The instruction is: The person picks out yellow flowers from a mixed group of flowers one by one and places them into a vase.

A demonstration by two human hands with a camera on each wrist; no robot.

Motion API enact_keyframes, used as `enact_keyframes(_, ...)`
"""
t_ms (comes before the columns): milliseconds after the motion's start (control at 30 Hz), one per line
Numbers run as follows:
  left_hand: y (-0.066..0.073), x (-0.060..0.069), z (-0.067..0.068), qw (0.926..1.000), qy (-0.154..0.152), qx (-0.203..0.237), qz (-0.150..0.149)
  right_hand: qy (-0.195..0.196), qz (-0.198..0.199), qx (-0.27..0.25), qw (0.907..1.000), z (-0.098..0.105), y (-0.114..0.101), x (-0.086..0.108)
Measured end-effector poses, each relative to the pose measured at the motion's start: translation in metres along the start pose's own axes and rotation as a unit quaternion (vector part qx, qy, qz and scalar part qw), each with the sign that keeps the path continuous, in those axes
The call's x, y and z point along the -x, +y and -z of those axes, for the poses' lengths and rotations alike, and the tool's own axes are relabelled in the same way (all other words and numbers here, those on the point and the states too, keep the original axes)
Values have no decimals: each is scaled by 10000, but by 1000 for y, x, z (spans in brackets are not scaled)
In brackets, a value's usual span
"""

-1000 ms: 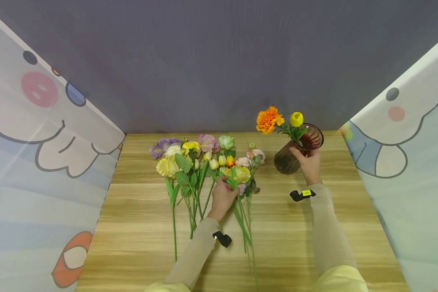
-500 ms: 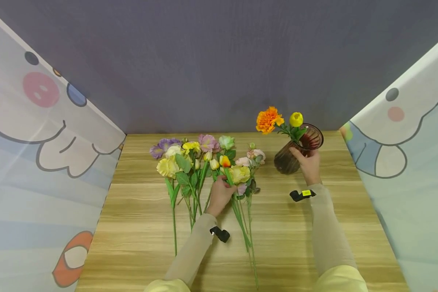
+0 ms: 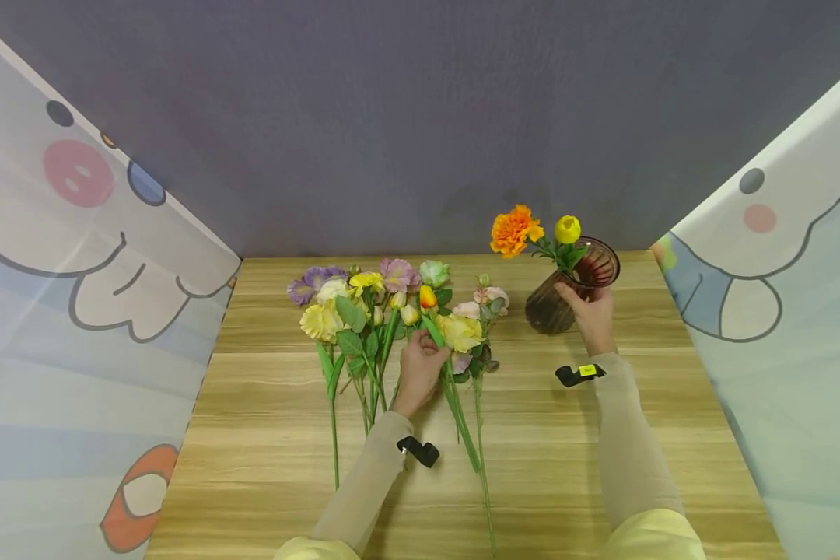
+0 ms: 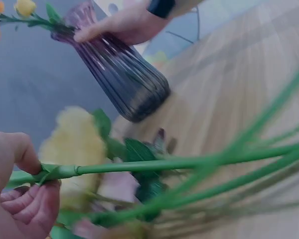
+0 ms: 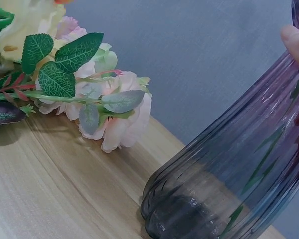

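My left hand (image 3: 418, 367) pinches a green stem (image 4: 119, 167) between thumb and fingers, just under the orange-and-yellow tulip (image 3: 428, 297). A pale yellow flower (image 3: 460, 331) lies right beside that hand, with more green stems crossing below. At the right, my right hand (image 3: 593, 317) grips a ribbed, purplish glass vase (image 3: 550, 305) near its neck. The vase leans to the right over the table. Out of its mouth come an orange ruffled flower (image 3: 514, 231) and a yellow tulip (image 3: 568, 229), and green stem parts show through the glass in the right wrist view.
On the wooden table (image 3: 266, 435) several loose flowers lie in a spread: a purple bloom (image 3: 315, 283), a cream bloom (image 3: 322, 320), a light green flower (image 3: 434, 272) and pale pink roses (image 5: 127, 117). A grey wall (image 3: 406, 124) stands behind the table.
My left hand has shifted slightly left and away from me, and the orange-and-yellow tulip has moved the same way, apart from the pale tulips beside it. The right hand and vase stay in place.
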State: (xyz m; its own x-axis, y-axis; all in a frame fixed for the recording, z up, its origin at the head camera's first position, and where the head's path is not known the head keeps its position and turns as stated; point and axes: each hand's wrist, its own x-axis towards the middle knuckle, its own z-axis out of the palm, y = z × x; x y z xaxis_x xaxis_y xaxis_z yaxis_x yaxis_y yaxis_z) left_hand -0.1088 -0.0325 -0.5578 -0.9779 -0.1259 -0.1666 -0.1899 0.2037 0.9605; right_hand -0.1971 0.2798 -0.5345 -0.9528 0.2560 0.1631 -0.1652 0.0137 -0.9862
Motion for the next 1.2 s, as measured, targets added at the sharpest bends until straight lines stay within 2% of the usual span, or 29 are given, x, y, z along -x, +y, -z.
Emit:
enact_keyframes(133,17,1,4,9977,35,568,-375,7,-35,52,10000,0,0,0)
enact_keyframes(233,35,-2,7,9935,188,630,-931,7,-8,12,10000,0,0,0)
enact_keyframes(300,47,-5,8,9885,392,555,-1353,11,-1,-21,10000,0,0,0)
enact_keyframes(433,72,-13,12,9743,707,619,-2046,11,-60,15,10000,0,-1,0)
enact_keyframes(633,116,-18,12,9470,757,1208,-2878,42,-90,-71,9999,-1,-2,1)
enact_keyframes(833,161,-14,0,9181,699,1870,-3423,57,-3,-217,9997,-2,-2,2)
enact_keyframes(933,179,-14,-6,9022,730,2104,-3695,42,92,-252,9996,-2,-2,1)
enact_keyframes(1067,197,-16,-15,8815,740,2196,-4114,29,164,-329,9993,-2,-2,0)
enact_keyframes(1133,202,-18,-19,8770,683,2126,-4255,22,170,-330,9993,-2,-1,0)
enact_keyframes(1200,205,-21,-24,8771,582,1981,-4336,11,191,-322,9993,-2,0,-1)
